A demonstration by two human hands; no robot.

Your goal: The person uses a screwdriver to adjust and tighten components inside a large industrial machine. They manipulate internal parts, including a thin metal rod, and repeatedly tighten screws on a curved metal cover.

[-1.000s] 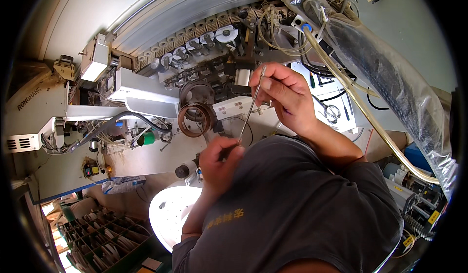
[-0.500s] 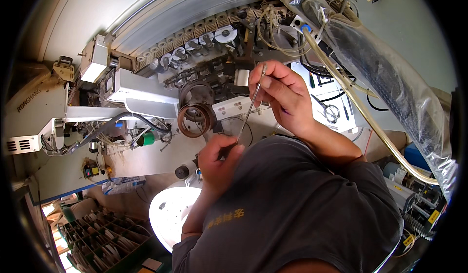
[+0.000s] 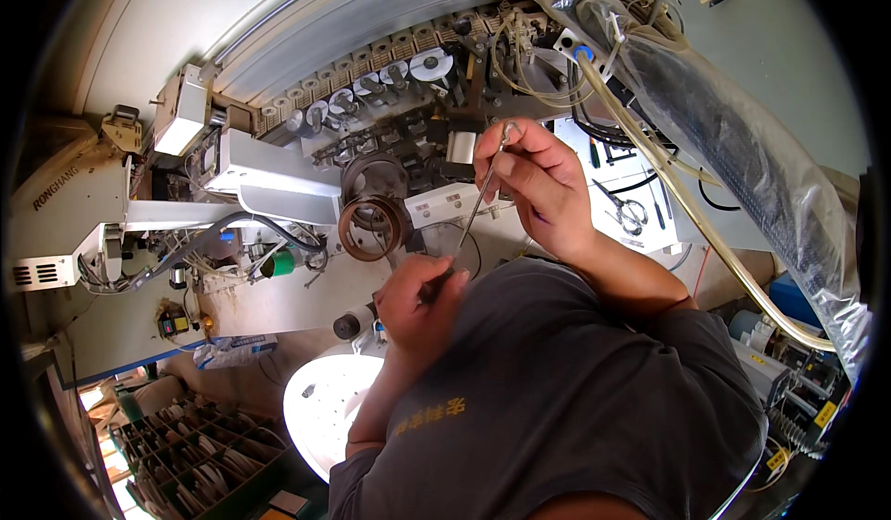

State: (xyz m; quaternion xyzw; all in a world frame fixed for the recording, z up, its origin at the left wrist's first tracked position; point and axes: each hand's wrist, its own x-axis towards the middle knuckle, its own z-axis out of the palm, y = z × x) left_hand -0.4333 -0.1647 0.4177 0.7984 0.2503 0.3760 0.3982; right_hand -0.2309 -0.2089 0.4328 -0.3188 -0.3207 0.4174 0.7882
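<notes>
A thin metal rod [image 3: 476, 206] slants between my two hands, in front of my chest. Its upper end looks curved, like a small loop or hook. My right hand [image 3: 548, 188] pinches the rod near that upper end between thumb and fingers. Lower and to the left, my left hand [image 3: 416, 305] is closed around the lower end, which its fingers hide. Beyond the left hand stands a brown ring-shaped duct opening [image 3: 345, 228], part of the machine and apart from my hands.
Behind my hands runs a machine with a row of metal rollers [image 3: 432, 65]. Scissors [image 3: 631, 214] lie on a white surface at right. A plastic-wrapped hose [image 3: 724, 140] crosses the upper right. A round white stool [image 3: 320, 409] and a compartmented crate [image 3: 204, 455] sit lower left.
Both hands keep hold of the rod and have shifted only slightly. More of the rod's curved upper end shows above my right fingers.
</notes>
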